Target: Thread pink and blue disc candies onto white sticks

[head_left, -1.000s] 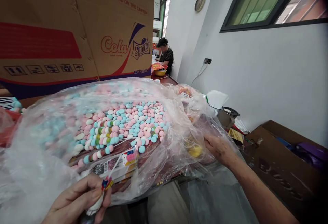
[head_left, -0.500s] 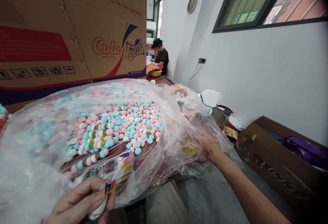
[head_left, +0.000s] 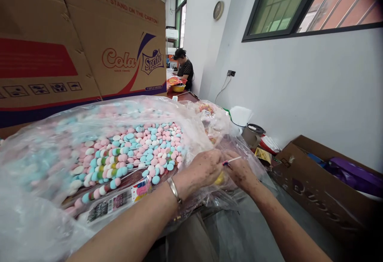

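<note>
Head view: we see a thin white stick with a blue-and-red end (head_left: 235,159) between left hand (head_left: 206,168) and right hand (head_left: 243,176).
Left fingers: together, seemingly clamped at the coloured end.
Right fingers: partly hidden; we cannot tell.
Stick: we'd pinch lightly, clear of crinkled translucent plastic film (head_left: 196,132).
Candies: smooth pink, blue, white discs (head_left: 155,150).

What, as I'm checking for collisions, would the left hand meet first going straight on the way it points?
Most likely the right hand, just beyond the fingertips of the left hand, where a thin white stick shows. Depth is unclear, so whether the hands touch can't be told.
</note>
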`<state>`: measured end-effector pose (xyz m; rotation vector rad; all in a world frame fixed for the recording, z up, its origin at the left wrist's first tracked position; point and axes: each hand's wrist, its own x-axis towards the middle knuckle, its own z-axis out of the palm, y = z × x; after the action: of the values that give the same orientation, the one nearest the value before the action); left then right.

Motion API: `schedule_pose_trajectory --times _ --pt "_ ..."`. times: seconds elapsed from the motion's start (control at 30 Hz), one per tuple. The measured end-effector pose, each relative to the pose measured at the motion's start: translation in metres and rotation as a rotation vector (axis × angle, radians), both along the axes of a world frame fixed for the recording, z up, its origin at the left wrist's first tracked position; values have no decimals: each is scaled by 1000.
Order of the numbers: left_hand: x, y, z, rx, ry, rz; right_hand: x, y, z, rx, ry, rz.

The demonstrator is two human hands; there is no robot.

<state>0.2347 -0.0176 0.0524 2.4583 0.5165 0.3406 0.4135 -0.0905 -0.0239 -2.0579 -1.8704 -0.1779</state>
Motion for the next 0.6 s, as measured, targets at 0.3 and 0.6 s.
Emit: schedule_pose_trajectory --times 0.3,0.6 --pt "-23 26 -58 -46 128 82 13 -10 -10 -101 293 -282" --pt "-38 23 -63 -109 8 51 4 -4 -21 -113 318 -186"
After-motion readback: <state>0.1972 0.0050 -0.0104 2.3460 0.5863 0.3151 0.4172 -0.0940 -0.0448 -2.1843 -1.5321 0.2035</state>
